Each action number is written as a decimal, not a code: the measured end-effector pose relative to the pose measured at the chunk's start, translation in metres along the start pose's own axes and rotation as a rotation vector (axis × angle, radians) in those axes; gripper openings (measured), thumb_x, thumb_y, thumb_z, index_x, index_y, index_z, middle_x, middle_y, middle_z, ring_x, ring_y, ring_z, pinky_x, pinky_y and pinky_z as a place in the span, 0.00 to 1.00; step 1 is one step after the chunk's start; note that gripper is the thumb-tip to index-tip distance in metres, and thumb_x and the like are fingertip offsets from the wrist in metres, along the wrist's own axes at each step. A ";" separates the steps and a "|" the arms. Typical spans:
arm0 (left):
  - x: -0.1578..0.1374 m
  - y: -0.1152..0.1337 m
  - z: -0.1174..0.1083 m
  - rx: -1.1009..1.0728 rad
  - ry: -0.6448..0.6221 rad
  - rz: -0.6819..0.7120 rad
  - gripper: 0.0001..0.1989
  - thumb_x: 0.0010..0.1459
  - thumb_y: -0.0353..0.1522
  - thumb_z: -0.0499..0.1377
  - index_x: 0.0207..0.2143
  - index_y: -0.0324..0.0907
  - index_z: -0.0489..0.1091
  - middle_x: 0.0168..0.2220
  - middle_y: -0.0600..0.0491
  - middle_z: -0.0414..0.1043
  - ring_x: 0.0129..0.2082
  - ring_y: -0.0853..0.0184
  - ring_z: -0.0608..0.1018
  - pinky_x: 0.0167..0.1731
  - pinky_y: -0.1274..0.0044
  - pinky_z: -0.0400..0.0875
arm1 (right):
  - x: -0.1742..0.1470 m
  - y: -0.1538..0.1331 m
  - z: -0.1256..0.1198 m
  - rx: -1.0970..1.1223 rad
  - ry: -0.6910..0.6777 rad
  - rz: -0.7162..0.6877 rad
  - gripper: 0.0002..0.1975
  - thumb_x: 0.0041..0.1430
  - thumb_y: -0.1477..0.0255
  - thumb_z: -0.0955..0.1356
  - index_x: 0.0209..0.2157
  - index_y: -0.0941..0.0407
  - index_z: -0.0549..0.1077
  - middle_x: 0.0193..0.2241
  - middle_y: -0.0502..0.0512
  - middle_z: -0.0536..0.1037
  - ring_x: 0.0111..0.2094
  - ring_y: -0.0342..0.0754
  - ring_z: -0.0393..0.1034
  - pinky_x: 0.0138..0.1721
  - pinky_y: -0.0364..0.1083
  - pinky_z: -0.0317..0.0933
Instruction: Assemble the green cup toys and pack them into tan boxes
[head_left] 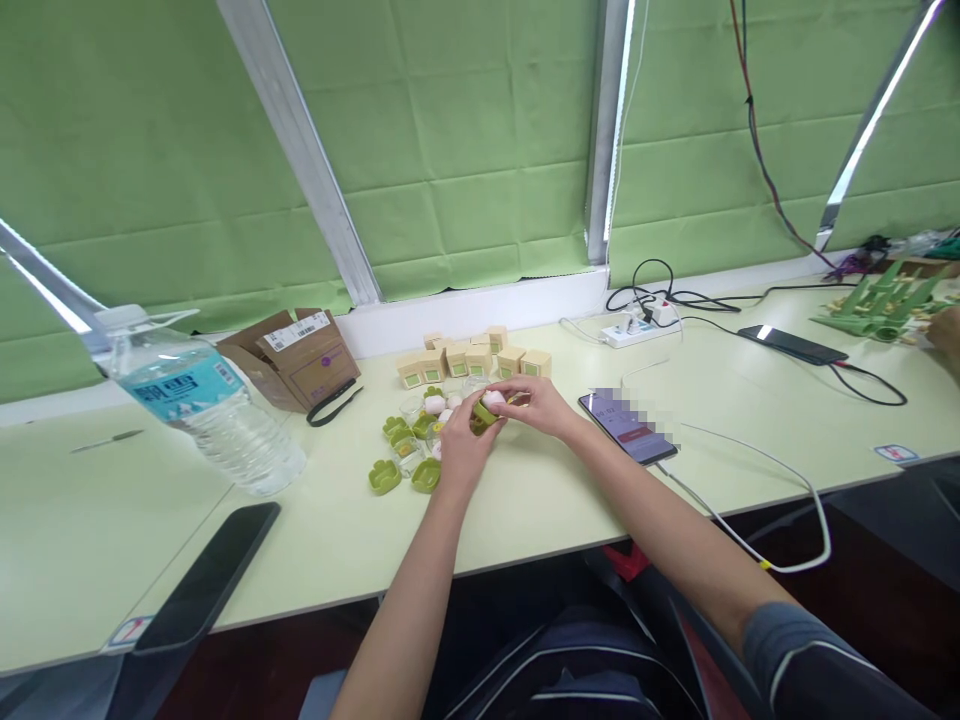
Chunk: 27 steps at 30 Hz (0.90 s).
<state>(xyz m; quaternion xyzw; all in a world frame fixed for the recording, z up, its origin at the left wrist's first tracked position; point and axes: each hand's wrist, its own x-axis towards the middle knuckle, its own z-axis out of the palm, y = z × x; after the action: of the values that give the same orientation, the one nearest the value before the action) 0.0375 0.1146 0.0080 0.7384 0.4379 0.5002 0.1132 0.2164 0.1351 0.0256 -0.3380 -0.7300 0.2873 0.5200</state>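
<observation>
Close together over the middle of the table, my left hand and my right hand are working on one small item. My left fingers are wrapped round a small green cup. A pale pink, rounded piece sits at the cup's top, pinched by my right fingers. To the left of my hands lie several loose green flower-shaped cups, small clear cups and other pale rounded pieces. Behind them stand several small cream boxes with greenish windows. My fingers partly hide the held cup.
At left stand a large water bottle and an open cardboard box; a black phone lies at the front edge. On the right are a lit phone with a white cable, a power strip and another phone.
</observation>
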 end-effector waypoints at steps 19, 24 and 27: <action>0.000 0.006 -0.002 -0.118 0.001 -0.134 0.17 0.68 0.38 0.53 0.54 0.42 0.73 0.52 0.46 0.78 0.48 0.61 0.80 0.49 0.69 0.74 | -0.001 0.000 0.001 -0.032 0.001 -0.100 0.18 0.55 0.61 0.74 0.45 0.55 0.81 0.42 0.57 0.83 0.42 0.50 0.78 0.42 0.48 0.76; 0.001 0.005 -0.004 -0.127 -0.017 -0.131 0.17 0.68 0.41 0.54 0.52 0.43 0.73 0.45 0.49 0.81 0.40 0.63 0.81 0.43 0.72 0.75 | -0.002 -0.002 0.000 -0.086 -0.040 -0.156 0.16 0.57 0.64 0.73 0.46 0.54 0.81 0.41 0.56 0.83 0.42 0.48 0.78 0.41 0.46 0.76; 0.001 0.002 -0.003 -0.086 -0.021 -0.111 0.17 0.68 0.40 0.54 0.52 0.44 0.73 0.46 0.48 0.81 0.41 0.62 0.81 0.45 0.71 0.75 | -0.002 -0.002 0.000 -0.104 -0.047 -0.167 0.16 0.57 0.63 0.73 0.46 0.54 0.81 0.42 0.56 0.82 0.42 0.48 0.78 0.41 0.46 0.76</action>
<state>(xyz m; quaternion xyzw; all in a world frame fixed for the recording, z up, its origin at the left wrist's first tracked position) 0.0365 0.1131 0.0115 0.7126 0.4552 0.5036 0.1771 0.2167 0.1321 0.0259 -0.2956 -0.7816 0.2127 0.5064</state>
